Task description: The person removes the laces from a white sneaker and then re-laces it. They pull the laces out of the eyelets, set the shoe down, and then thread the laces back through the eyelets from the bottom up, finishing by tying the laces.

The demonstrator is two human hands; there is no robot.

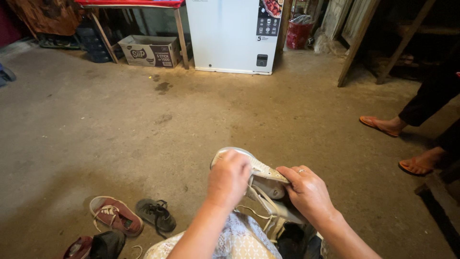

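Note:
A white lace-up sneaker rests on my lap, toe pointing away from me. My left hand is closed over its left side near the toe and laces. My right hand, with a ring on one finger, grips the shoe's right side near the tongue. Loose white laces hang down between my hands. A patterned pale cloth covers my lap below the shoe.
On the concrete floor at lower left lie a red sneaker, a small dark shoe and a dark red shoe. A white chest freezer, a cardboard box and a table leg stand ahead. Another person's sandalled feet are at right.

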